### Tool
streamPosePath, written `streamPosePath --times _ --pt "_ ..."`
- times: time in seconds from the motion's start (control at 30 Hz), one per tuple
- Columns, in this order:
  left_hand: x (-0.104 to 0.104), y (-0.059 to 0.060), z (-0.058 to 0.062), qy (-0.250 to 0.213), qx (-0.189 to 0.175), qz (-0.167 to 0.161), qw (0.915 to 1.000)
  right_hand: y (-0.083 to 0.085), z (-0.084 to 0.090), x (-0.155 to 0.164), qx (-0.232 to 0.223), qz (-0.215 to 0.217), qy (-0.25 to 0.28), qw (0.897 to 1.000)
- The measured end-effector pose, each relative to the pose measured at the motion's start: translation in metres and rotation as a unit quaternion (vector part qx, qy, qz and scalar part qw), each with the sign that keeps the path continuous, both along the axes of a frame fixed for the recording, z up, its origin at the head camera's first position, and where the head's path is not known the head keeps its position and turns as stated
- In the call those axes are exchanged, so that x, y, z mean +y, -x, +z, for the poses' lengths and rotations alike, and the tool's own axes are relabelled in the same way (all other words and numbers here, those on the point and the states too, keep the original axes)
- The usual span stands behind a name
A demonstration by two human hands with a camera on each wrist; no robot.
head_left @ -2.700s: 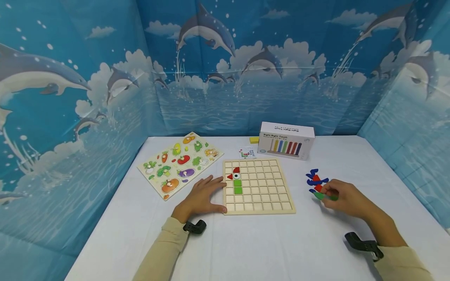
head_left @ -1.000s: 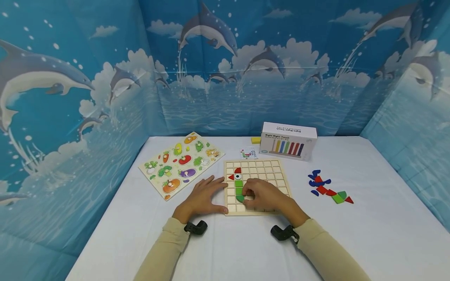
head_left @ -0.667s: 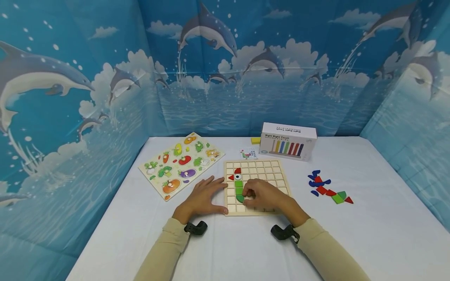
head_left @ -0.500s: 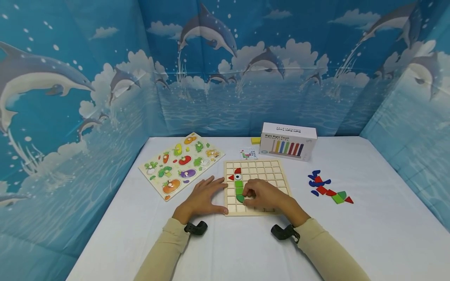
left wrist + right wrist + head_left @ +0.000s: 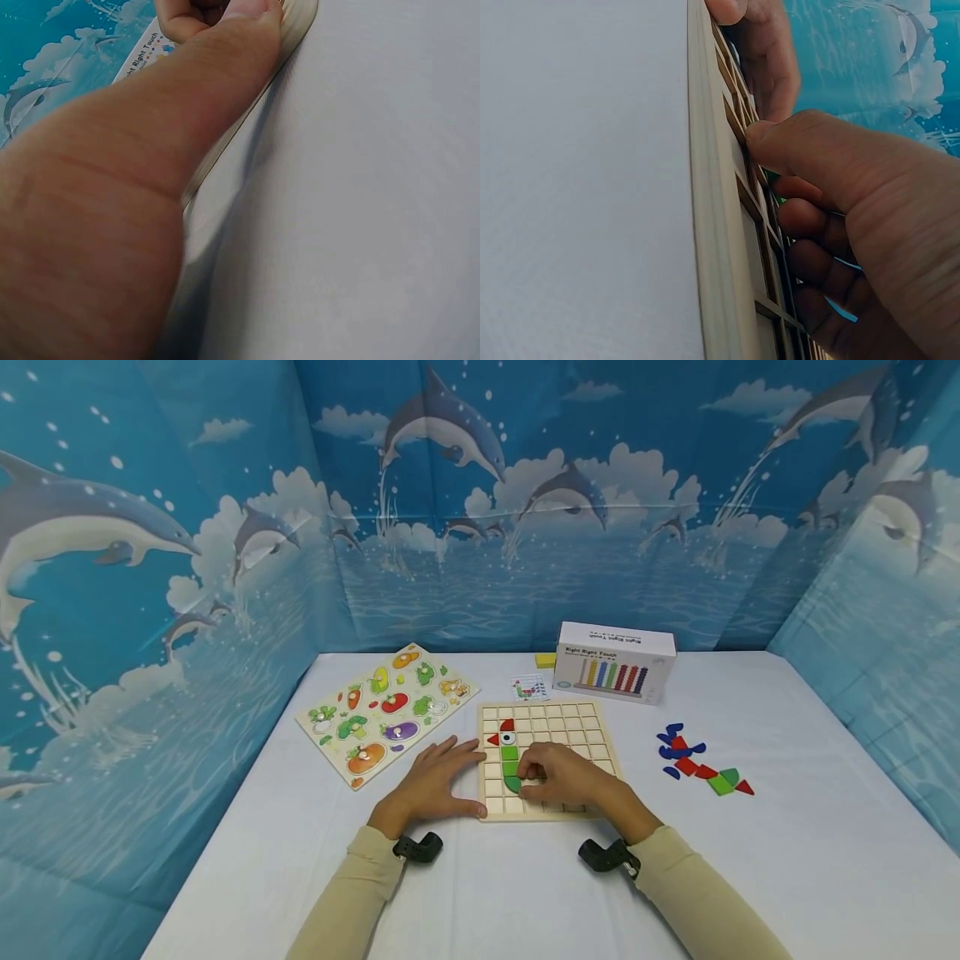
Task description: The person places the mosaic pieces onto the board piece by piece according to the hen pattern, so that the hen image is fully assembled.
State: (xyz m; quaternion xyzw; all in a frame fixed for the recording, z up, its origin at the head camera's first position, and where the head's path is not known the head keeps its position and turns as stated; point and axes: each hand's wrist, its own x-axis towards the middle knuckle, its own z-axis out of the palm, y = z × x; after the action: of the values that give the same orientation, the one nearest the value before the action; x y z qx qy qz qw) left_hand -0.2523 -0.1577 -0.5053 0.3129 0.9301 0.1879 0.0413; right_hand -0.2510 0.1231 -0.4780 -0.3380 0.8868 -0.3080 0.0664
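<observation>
The grid board (image 5: 570,739) is pale unpainted wood (matt, with raised ribs), lying on a desk (image 5: 525,893) covered in smooth white cloth, beside a cardboard box (image 5: 615,662).

walls: blue dolphin-and-cloud backdrop (image 5: 525,510) on three sides | table: white cloth (image 5: 750,877)

Even, bright light is falling from overhead, casting soft shadows toward six o'clock. The head view is bending at its edges; both wrist views are blurring up close.
</observation>
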Motion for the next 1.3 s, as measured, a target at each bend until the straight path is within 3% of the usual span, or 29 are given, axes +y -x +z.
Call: streamPosePath --times 1.3 --pt "-0.0003 -0.0010 -0.0005 -0.005 0.005 -0.001 1.0000 -0.0030 0.0035 0.0029 0.004 0.006 -0.006 1.000"
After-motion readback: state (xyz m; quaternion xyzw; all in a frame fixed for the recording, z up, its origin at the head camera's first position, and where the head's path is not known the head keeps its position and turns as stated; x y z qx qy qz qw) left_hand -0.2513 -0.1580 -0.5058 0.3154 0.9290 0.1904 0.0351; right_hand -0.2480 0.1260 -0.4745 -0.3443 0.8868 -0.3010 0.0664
